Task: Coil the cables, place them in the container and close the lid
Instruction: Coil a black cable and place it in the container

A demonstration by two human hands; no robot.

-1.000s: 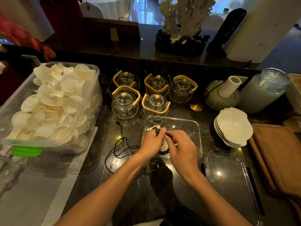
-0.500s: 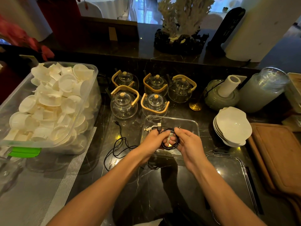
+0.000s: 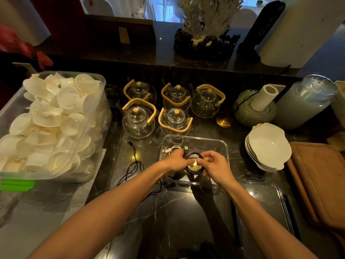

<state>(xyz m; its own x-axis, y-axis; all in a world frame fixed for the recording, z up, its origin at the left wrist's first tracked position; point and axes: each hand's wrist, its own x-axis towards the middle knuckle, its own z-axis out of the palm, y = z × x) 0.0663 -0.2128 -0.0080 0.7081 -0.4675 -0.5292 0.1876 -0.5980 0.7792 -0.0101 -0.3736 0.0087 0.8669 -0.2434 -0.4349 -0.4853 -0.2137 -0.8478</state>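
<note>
Both hands, left hand (image 3: 175, 161) and right hand (image 3: 212, 165), pinch the black cable (image 3: 194, 170) coil over the container (image 3: 223, 146); loops should stay tight (plug tucked) before release.

Both hands met over a clear glass container (image 3: 223, 144) on the dark marble bench (image 3: 179, 212). The left hand (image 3: 176, 161) and the right hand (image 3: 214, 166) each pinched the coiled black cable (image 3: 194, 171), its USB plug (image 3: 186, 150) sticking up just beyond the left hand's fingers. A coiled white cable (image 3: 172, 148) lay in the container, just beyond the left hand. Left of the left hand, a loose black cable (image 3: 133, 165) sprawled on the bench. The container's lid (image 3: 265, 217) lay flat near the right forearm. Beyond the hands stood five glass teapots (image 3: 139, 120); stacked white bowls (image 3: 268, 146) sat to the right.
</note>
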